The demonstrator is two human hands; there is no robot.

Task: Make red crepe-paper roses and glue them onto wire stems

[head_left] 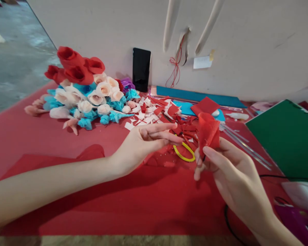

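Observation:
Between the thumb and fingers of my right hand (233, 171) is a red paper flower (207, 128), rolled into a cone with its wide end up. My left hand (146, 140) hovers to its left, fingers stretched out and nothing in them. Below and beyond my left fingertips lie the yellow handles of a pair of scissors (187, 159), partly covered by red scraps. White and red paper scraps (150, 114) are heaped behind my left hand.
At the left is a pile of red, cream and blue paper flowers (74, 73). A black phone (141, 70) leans against the back wall. On the right lie clear sticks (246, 147), a green board (287, 143), a black cable (227, 218) and a purple device (295, 218).

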